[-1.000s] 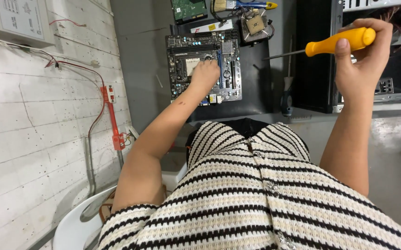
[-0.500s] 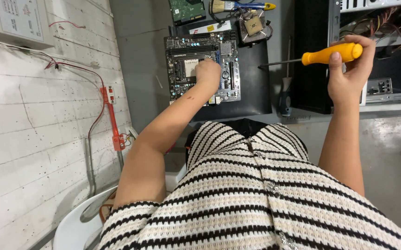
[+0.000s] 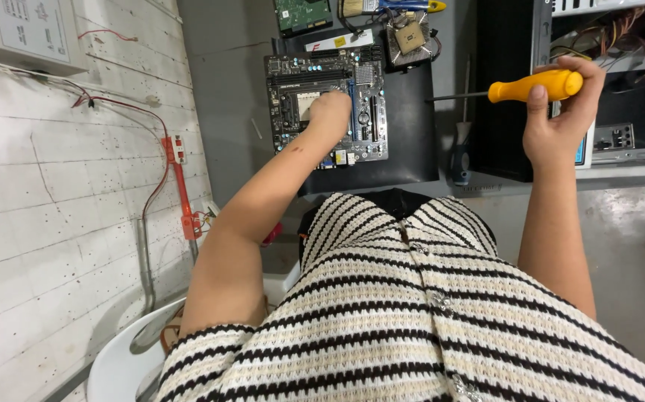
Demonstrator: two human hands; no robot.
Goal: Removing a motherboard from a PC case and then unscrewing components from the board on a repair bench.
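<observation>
While left hand (image 3: 330, 112) rests closed on motherboard (image 3: 327, 104), right hand (image 3: 561, 119) grips orange screwdriver (image 3: 535, 85).

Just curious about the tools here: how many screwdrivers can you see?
2: an orange-handled screwdriver in the right hand, a dark-handled screwdriver lying beside the black mat. Others may be hidden.

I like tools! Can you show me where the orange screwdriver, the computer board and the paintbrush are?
orange screwdriver (image 3: 535, 85), head view, on its handle in the right hand.
computer board (image 3: 293, 82), head view, on its upper left part.
paintbrush (image 3: 352, 7), head view, on its bristles.
</observation>
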